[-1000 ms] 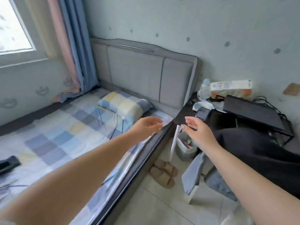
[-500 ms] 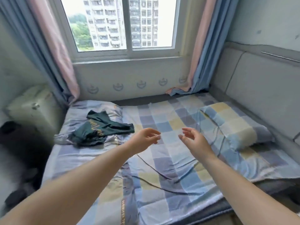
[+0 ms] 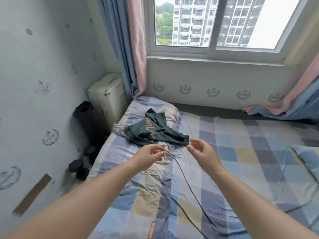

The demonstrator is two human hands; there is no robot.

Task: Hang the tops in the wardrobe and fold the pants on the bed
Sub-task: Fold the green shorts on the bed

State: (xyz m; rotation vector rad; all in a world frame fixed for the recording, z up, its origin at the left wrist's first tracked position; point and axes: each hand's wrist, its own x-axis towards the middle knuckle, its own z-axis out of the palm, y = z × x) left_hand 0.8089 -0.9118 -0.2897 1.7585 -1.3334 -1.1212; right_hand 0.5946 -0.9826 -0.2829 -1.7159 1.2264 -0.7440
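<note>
We are only starting: dark green garment (image 3: 156,131) is lying crumpled, unfolded on the bed (image 3: 241,161) at twelve o'clock of our empty, loosely curled left hand (image 3: 150,155) and right hand (image 3: 201,150)

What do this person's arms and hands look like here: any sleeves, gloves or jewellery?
Both forearms are bare right to the bottom of the picture, so no sleeve shows. The left hand and the right hand wear no gloves. No watch, bracelet or ring is visible on either wrist or on the fingers, though the fingers are slightly blurred. The nails look short and plain.
</note>
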